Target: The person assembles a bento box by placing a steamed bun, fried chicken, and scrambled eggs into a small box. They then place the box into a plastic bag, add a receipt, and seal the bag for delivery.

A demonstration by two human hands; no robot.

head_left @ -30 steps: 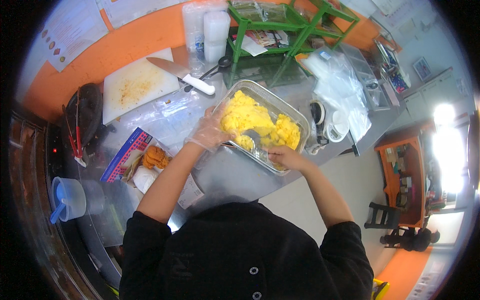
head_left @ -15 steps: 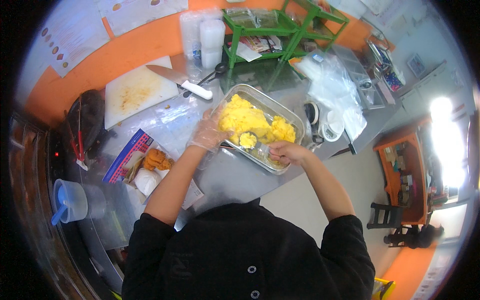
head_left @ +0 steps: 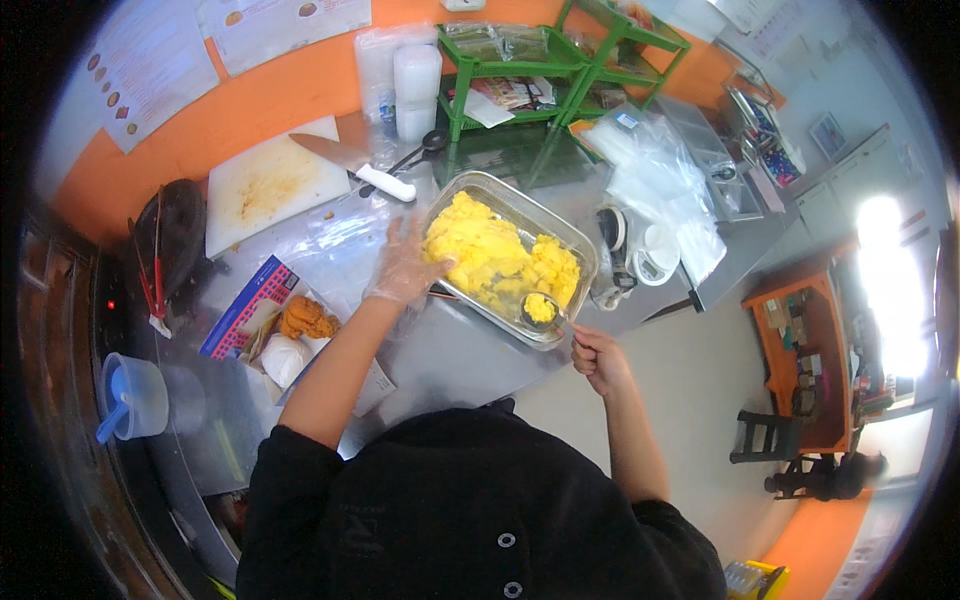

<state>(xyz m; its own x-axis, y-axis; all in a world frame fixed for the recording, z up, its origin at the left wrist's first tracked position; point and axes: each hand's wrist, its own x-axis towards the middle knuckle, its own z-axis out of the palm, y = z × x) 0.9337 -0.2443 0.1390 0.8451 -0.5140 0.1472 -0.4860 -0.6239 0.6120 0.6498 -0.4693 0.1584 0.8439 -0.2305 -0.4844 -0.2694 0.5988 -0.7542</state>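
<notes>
A rectangular metal tray [head_left: 545, 216] of lumpy, soft yellow food [head_left: 480, 240] lies at a slant before me; the food looks like scrambled egg or mash, but which I cannot tell. My left hand [head_left: 405, 265], in a clear plastic glove, is at the tray's left side with fingers spread and the thumb over the rim. My right hand [head_left: 600, 360], just outside the near right corner, is closed on the handle of a small round ladle [head_left: 526, 318]. Some yellow food sits in the ladle's bowl, which is inside the tray's near right end.
A large white-handled knife [head_left: 385, 183] lies by a stained white cutting board [head_left: 300, 185]. A black ladle [head_left: 432, 142] rests beyond it. Breaded food [head_left: 308, 318] and a white wrapped bundle [head_left: 285, 360] sit in a carton at left. Plastic bags [head_left: 650, 165] and a white scale [head_left: 655, 255] are at right.
My right hand has drawn back toward me and right, taking the ladle from the middle of the tray to its near right end. My left hand's fingers have spread beside the rim.
</notes>
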